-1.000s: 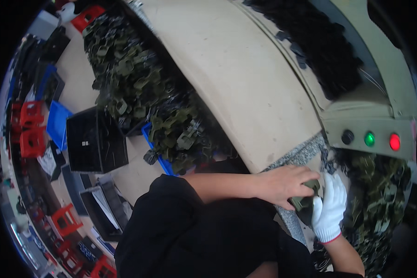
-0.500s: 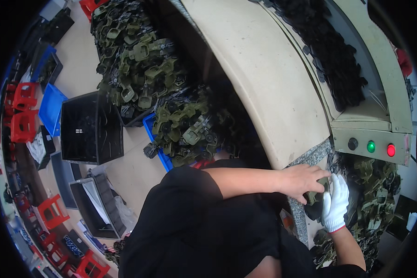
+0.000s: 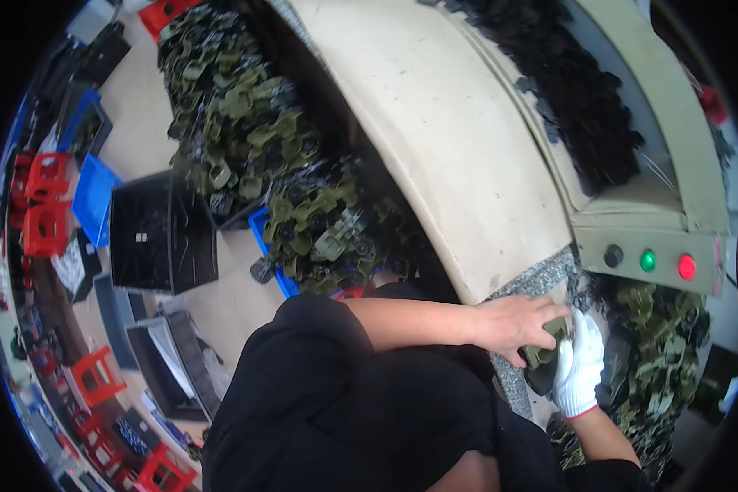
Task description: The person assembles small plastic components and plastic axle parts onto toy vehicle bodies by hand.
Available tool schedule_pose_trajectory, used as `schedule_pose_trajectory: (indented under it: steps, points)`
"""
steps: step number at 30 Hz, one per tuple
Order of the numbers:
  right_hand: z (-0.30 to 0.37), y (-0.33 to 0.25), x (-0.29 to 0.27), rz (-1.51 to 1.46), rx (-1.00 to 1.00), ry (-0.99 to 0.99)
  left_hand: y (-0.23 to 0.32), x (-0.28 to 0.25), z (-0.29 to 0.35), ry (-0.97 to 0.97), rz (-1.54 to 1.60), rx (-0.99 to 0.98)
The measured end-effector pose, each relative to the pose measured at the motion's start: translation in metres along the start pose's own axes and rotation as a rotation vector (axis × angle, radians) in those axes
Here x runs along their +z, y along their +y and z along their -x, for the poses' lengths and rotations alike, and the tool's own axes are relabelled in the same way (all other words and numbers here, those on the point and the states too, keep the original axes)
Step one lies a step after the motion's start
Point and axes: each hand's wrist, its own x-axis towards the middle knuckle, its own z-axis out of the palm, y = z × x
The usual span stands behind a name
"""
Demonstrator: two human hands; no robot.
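Note:
At the bench corner, my bare left hand [image 3: 512,323] curls its fingers over an olive-green molded plastic part [image 3: 543,351]. My right hand [image 3: 580,366], in a white knitted glove with a red cuff, closes on the same part from the right, its thumb against the part's side. Both hands partly hide the part, so its exact kind cannot be made out. Just right of the glove lies a heap of similar olive-green parts [image 3: 660,353] mixed with dark pieces.
A cream padded surface [image 3: 435,123] runs beyond my hands, edged with speckled grey trim [image 3: 541,275]. A trough [image 3: 644,193] holds black pieces above a panel [image 3: 668,275] with lit green and red buttons. Leftward stand a large olive-green pile [image 3: 238,123], a black crate [image 3: 143,238] and red stools [image 3: 45,230].
Both hands have shifted slightly left in the picture, along with the bench and button panel. More of the olive-green part now shows between them.

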Motion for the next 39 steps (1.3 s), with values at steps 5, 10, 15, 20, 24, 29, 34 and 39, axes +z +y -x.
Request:
schedule_pose_trajectory:
  steps: [5,10,15,20,24,29,34,39]
  points:
    - [-0.006,-0.010,-0.009,0.041,-0.115,0.149,-0.005,0.000,0.005,0.046,-0.044,-0.063]
    - [0.016,-0.012,-0.020,-0.243,-0.043,0.757,0.025,-0.018,0.022,0.222,-0.151,0.017]
    - [0.082,-0.012,-0.010,-0.461,0.169,1.077,0.055,-0.084,0.133,0.931,-0.484,-0.168]
    - [0.115,-0.009,0.037,-0.764,0.481,1.044,-0.008,-0.097,0.291,1.425,-0.743,-0.930]
    - [0.116,-0.010,0.066,-0.677,0.543,0.915,-0.083,-0.076,0.349,1.357,-0.845,-1.192]
    - [0.114,-0.015,0.069,-0.548,0.486,0.816,-0.122,-0.063,0.301,0.787,-0.801,-1.804]
    - [0.104,-0.014,0.065,-0.395,0.498,0.694,-0.156,-0.101,0.329,0.218,-0.640,-1.866]
    - [0.136,0.017,0.060,-0.190,0.604,0.876,-0.151,-0.163,0.335,0.661,-0.908,-1.428]
